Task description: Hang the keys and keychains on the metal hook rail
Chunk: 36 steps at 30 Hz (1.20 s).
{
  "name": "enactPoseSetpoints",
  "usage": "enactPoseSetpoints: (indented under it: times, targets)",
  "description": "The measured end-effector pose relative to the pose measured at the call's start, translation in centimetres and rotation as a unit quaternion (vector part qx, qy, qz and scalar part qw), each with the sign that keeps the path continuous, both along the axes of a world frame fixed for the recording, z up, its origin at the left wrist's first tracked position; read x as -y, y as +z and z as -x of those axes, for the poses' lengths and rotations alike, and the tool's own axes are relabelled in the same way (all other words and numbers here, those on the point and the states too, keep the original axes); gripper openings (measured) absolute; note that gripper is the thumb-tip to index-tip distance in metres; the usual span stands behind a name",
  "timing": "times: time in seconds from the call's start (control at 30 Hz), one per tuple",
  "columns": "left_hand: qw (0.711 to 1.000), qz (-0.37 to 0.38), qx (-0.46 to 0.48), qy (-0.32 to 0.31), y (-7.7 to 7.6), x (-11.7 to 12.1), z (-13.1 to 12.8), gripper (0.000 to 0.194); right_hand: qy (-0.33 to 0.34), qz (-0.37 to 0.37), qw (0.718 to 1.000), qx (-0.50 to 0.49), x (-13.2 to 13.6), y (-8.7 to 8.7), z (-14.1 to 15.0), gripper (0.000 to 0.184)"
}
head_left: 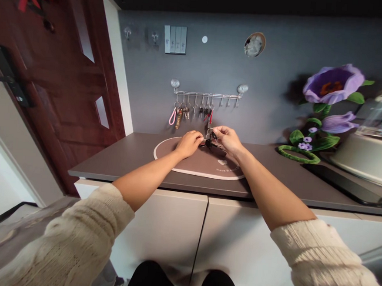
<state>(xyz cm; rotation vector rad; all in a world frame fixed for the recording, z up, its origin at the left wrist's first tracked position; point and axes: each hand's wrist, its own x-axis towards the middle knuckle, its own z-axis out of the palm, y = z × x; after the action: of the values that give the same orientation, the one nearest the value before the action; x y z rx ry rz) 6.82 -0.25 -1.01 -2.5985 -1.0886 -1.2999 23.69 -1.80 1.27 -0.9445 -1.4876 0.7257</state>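
Observation:
My right hand [228,140] pinches a black-headed key [214,135] between thumb and fingers, just above the mat. Under it, a bunch of black-headed keys [209,143] on a metal ring lies over the brown mat [183,163] with a pale border. My left hand [190,144] rests low over the mat at the left side of the bunch, its fingers curled together; what is at its fingertips is too small to make out. Behind both hands, a clear hook rail [207,94] on the wall carries several key sets, one with a pink loop [172,116].
The mat lies on a dark countertop [118,157] above white cabinet doors [159,228]. To the right stand a purple knitted flower [333,85], a black flat slab [341,184] and a cream appliance [370,151]. A dark red door [61,73] is at the left.

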Motion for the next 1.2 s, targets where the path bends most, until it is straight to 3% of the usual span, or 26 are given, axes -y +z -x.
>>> enactPoseSetpoints:
  times: [0.37, 0.7, 0.93, 1.2]
  targets:
    - [1.000, -0.023, -0.004, -0.010, 0.3, 0.5, -0.3, 0.022, 0.075, 0.097, 0.984, -0.129, 0.8, 0.3, 0.9, 0.011]
    - [0.998, -0.038, 0.038, 0.013, 0.4, 0.1, -0.1, 0.020, 0.092, 0.168, 0.974, -0.123, 0.7, 0.1, 0.7, 0.009]
    - [0.997, -0.032, 0.069, 0.008, 0.6, 0.4, -0.2, 0.020, 0.076, 0.120, 0.986, -0.083, 0.9, 0.0, 0.7, 0.014]
    - [0.995, -0.029, 0.100, 0.008, 0.7, 0.4, -0.3, 0.021, 0.132, 0.072, 0.987, -0.052, 1.1, 0.0, 0.8, 0.024]
